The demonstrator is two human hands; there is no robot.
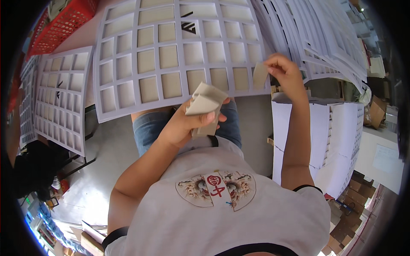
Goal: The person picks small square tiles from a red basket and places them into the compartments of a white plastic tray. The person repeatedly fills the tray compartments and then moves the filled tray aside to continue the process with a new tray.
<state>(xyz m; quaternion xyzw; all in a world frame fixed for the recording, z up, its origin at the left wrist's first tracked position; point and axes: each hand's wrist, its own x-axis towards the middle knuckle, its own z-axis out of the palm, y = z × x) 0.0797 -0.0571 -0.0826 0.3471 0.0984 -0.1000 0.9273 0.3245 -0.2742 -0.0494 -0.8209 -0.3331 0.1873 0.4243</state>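
Note:
A large white grid panel (181, 67) with rows of rectangular openings lies across the table before me. Beige-grey cardboard pieces (149, 88) fill some of its openings; others look white inside. My left hand (188, 121), near the panel's front edge, is closed round a stack of cardboard pieces (207, 104). At the panel's near right corner my right hand (285, 72) pinches one cardboard piece (259, 75) by its edge. That piece stands tilted over the last opening of the nearest row.
More white grid panels (318, 38) are piled at the right. Another grid panel (60, 96) leans at the left, below a red plastic basket (64, 25). White panel stacks (299, 132) stand beside my right arm. Cardboard boxes (350, 213) lie at the lower right.

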